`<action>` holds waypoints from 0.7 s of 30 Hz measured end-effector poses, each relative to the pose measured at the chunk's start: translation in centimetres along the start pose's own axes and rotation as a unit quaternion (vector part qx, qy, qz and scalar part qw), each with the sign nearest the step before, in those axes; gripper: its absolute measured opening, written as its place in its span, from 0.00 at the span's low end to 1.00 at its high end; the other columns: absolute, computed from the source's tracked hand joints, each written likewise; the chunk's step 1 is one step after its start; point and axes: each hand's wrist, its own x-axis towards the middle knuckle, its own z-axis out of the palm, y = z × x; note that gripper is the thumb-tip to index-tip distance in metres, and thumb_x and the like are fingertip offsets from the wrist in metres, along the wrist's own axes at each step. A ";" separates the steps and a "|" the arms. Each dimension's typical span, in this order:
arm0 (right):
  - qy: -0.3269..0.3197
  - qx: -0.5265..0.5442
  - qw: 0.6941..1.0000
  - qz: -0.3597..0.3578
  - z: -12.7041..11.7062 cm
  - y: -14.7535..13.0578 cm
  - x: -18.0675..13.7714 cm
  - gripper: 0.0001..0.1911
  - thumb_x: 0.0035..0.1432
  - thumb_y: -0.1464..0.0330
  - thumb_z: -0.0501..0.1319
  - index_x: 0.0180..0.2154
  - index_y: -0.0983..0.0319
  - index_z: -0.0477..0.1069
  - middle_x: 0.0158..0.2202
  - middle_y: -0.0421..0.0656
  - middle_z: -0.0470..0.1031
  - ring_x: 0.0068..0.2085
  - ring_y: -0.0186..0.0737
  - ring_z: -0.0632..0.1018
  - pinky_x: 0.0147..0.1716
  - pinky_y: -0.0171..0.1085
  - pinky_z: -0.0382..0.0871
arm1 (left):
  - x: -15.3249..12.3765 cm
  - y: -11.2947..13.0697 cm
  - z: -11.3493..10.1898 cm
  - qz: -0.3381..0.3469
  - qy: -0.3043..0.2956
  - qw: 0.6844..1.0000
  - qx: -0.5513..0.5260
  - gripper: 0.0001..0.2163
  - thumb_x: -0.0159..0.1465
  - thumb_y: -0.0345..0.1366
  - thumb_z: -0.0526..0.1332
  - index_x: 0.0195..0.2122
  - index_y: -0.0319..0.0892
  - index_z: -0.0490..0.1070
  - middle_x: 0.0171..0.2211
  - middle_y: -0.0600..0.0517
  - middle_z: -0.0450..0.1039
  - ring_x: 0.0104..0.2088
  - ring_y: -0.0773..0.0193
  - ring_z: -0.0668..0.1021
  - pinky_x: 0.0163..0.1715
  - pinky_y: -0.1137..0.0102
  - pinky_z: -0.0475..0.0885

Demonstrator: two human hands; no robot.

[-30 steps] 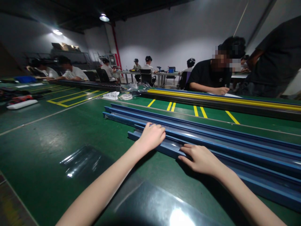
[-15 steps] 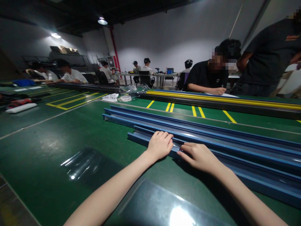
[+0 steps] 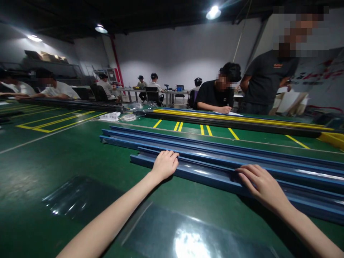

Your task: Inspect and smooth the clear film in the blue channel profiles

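The nearer blue channel-shaped rail [image 3: 206,174] lies lengthwise across the green table, with shiny clear film visible inside its trough. My left hand [image 3: 165,165] is closed over this rail near its left end, fingers bent across the back lip. Farther right along the same rail, my right hand [image 3: 262,182] rests with its fingers stretched toward the left and the thumb slightly apart. Its fingertips touch the trough near the back lip. Directly behind, a second blue rail [image 3: 150,141] runs alongside and reaches farther left.
On the green table [image 3: 107,157], a large clear sheet [image 3: 150,229] and a smaller clear sheet [image 3: 77,195] lie in front. Beyond the rails are a long black-and-yellow rail [image 3: 215,119] and a crumpled white packet [image 3: 110,116]. A person [image 3: 212,95] leans over paper opposite; another person [image 3: 266,79] stands nearby.
My right hand has slid rightward along the nearer rail, away from my left hand, which stays near the rail's left end. The camera view has turned right and up.
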 end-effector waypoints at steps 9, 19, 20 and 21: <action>-0.069 -0.096 0.982 0.150 -0.3 3.2 -2.7 0.22 0.59 0.60 0.40 0.29 0.60 0.69 0.28 0.44 0.73 0.30 0.38 0.72 0.30 0.35 0.60 | 0.2 0.1 -1.4 0.021 -0.082 0.996 0.029 0.15 0.64 0.36 0.42 0.44 0.40 0.65 0.37 0.48 0.69 0.39 0.61 0.69 0.40 0.67 0.61; -0.083 -0.110 0.968 0.212 -0.4 0.1 -1.3 0.18 0.56 0.67 0.43 0.29 0.61 0.70 0.29 0.44 0.73 0.33 0.38 0.73 0.31 0.34 0.58 | 2.0 4.6 -2.3 0.039 -0.135 0.989 0.043 0.17 0.64 0.39 0.42 0.37 0.39 0.69 0.36 0.46 0.71 0.37 0.58 0.72 0.35 0.65 0.63; -0.084 -0.108 0.967 0.215 -0.5 -0.5 -1.1 0.18 0.55 0.67 0.43 0.29 0.61 0.71 0.29 0.44 0.73 0.33 0.38 0.73 0.31 0.34 0.58 | 2.2 5.4 -2.4 0.038 -0.130 0.990 0.038 0.18 0.64 0.39 0.42 0.36 0.39 0.69 0.36 0.46 0.71 0.37 0.57 0.72 0.34 0.65 0.63; -0.083 -0.106 0.967 0.214 -0.5 -1.1 -0.8 0.18 0.55 0.67 0.43 0.29 0.61 0.71 0.29 0.44 0.73 0.33 0.38 0.73 0.31 0.34 0.58 | 2.4 6.1 -2.5 0.041 -0.127 0.991 0.033 0.18 0.64 0.39 0.42 0.35 0.39 0.69 0.35 0.46 0.71 0.37 0.57 0.72 0.34 0.65 0.63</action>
